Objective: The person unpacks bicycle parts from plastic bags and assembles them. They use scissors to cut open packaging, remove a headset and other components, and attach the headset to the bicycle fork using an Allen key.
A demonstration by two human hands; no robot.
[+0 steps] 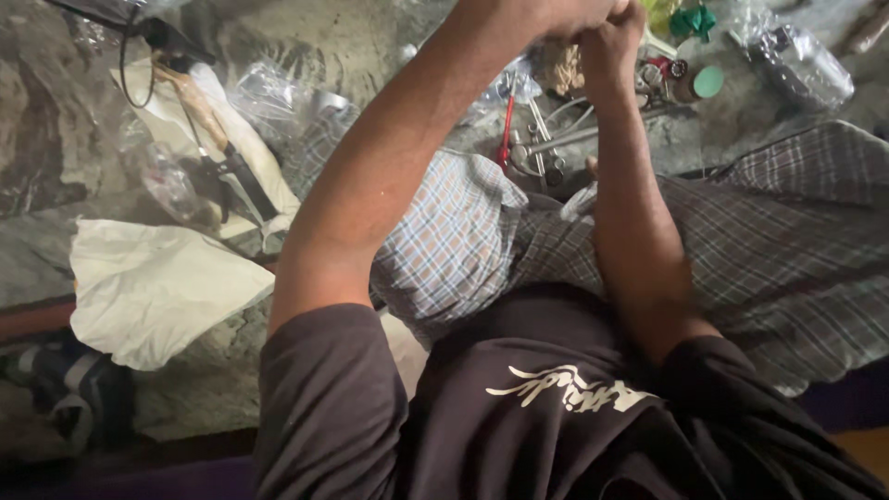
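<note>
Both my forearms reach up to the top edge of the view, where the hands meet. My left hand (567,13) is clenched and partly cut off by the frame. My right hand (618,39) is curled into a fist right against it. Whatever lies inside the fingers is hidden. Below the hands, on the stone floor, lie several metal spanners (546,146) and red-handled pliers (507,128). I sit with checked cloth (454,241) over my knees and wear a dark shirt (519,417) with white print.
A wooden-handled tool with a dark blade (231,157) rests on pale cloth at the left. A crumpled white sheet (148,287) lies nearer. Clear plastic bags (801,60), a green-capped jar (708,81) and small parts sit at the top right. Striped fabric (65,380) is bottom left.
</note>
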